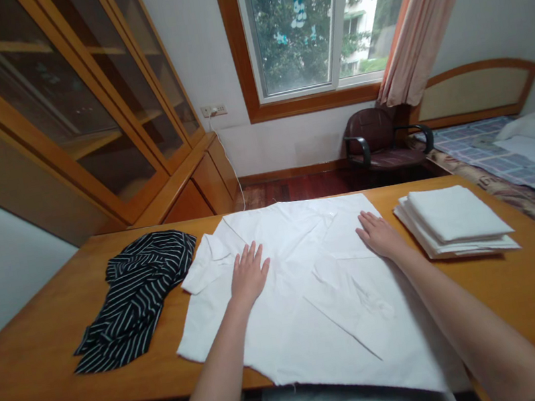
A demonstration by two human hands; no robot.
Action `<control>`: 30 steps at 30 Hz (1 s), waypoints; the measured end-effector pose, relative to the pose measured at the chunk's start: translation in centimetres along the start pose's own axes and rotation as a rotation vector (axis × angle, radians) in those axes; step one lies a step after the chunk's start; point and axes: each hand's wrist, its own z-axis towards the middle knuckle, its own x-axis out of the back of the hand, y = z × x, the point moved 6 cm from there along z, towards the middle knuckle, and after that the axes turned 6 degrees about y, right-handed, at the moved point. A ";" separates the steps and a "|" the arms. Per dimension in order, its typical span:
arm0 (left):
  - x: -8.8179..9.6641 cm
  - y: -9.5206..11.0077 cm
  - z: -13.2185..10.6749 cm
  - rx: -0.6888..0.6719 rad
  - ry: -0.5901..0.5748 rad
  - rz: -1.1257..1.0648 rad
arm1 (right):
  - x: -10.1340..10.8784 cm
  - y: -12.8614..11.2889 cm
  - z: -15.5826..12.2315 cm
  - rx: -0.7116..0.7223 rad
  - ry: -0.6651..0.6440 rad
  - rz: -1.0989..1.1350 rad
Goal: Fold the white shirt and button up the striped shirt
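Observation:
A white garment [290, 318], with what look like sleeves folded inward, lies spread over the middle of the wooden table. Its lower edge hangs past the table's near side. My left hand [249, 271] rests flat on its left part, fingers spread. Near its upper right edge, my right hand [377, 232] also lies flat on the cloth, fingers stretched out. Neither hand grips anything. Some creases run across the fabric between the hands.
A black-and-white striped cloth [141, 296] lies crumpled on the table [25, 361] to the left. A stack of folded white cloths [455, 216] sits at the right. Beyond stand a glass-fronted cabinet [142, 172], an armchair [373, 138] and a bed [483, 134].

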 end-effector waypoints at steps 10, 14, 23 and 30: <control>-0.2 0.2 0.0 0.022 0.013 0.001 | 2.3 -8.8 -0.5 -0.036 0.123 0.060; -0.1 0.2 -0.1 0.057 -0.006 0.002 | 1.5 -15.9 -1.7 0.115 0.043 0.178; -0.2 0.1 -0.2 0.056 -0.004 0.008 | 1.2 -12.5 -3.2 0.087 0.012 0.135; -0.4 0.1 -0.2 0.070 0.006 0.014 | 1.3 -2.3 -4.3 -0.068 0.035 -0.004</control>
